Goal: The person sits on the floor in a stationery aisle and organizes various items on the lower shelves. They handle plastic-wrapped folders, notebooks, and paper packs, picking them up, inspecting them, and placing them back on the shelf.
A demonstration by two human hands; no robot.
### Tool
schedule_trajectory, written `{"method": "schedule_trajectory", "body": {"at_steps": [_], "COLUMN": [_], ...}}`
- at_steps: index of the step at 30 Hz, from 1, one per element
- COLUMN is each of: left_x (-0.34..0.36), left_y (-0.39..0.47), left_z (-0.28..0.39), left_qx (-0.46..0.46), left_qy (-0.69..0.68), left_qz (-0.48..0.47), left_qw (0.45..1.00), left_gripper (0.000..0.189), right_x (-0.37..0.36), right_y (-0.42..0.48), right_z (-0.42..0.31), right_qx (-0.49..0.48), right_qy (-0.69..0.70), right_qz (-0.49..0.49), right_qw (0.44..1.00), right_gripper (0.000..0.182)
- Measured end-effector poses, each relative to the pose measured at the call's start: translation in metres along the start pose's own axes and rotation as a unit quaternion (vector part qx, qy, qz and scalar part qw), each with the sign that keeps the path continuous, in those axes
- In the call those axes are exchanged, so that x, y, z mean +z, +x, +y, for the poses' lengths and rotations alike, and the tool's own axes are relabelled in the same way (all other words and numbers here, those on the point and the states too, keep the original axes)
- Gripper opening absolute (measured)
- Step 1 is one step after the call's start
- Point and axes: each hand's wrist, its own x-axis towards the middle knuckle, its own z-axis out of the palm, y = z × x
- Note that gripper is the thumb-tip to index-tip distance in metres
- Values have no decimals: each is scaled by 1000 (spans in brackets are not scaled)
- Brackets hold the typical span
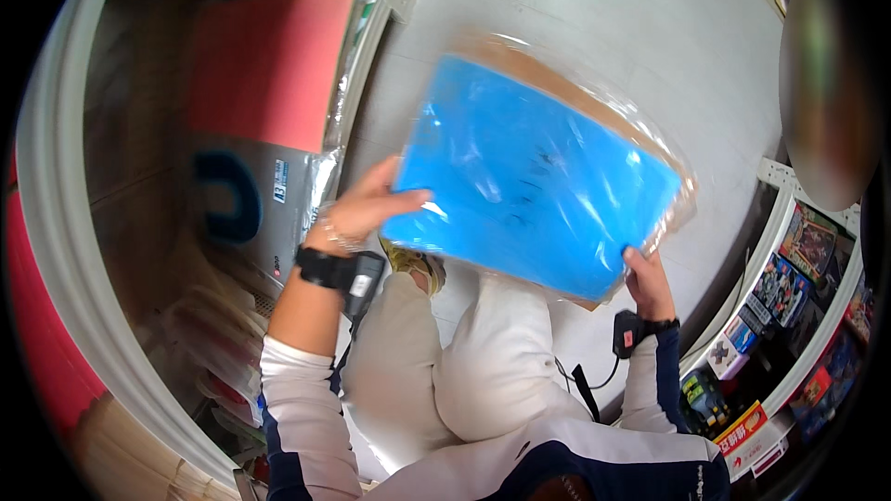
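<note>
A flat pack of blue sheets (529,174) in clear plastic wrap is held tilted above my lap, with a brown layer showing beneath its far edge. My left hand (372,205) grips its near left side, thumb on top. At the near right corner my right hand (646,278) pinches the wrap, thumb uppermost. Dark marks show faintly on the blue surface. Left of the pack, a red sheet (271,69) lies on a grey A3 paper pack (257,202) on a shelf. Each wrist wears a black strapped device.
A white metal shelf frame (365,69) runs along the left, with clear plastic packages (209,334) lower down. To the right, another white shelf (738,299) holds several colourful toy boxes (779,289). Grey floor tiles (592,7) lie beyond the pack. A cable hangs near my right wrist.
</note>
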Motion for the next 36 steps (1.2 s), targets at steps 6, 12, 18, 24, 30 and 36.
{"method": "schedule_trajectory", "body": {"at_steps": [6,12,18,24,30,36], "left_x": [-148,-159,-242,-288,-291,-232], "left_y": [-94,-91,-39,-26,-30,-13], "left_z": [-30,19,12,-13,-5,11], "left_qx": [202,358,198,160,110,40], "left_qy": [-461,-487,-395,-351,-263,-198], "left_qz": [116,291,402,350,370,590], "left_qw": [856,742,802,853,884,781], "left_gripper": [52,55,43,39,37,39], "right_x": [177,330,401,401,388,367], "right_y": [82,161,220,235,230,227], "right_z": [-65,-50,-23,-7,5,23], "right_qx": [-32,-81,-40,-21,-138,-244], "right_qy": [37,86,37,85,-76,-122], "right_qz": [-168,-330,-289,-276,-110,52], "right_qw": [985,937,956,957,981,961], "right_gripper": [48,24,29,26,42,57]}}
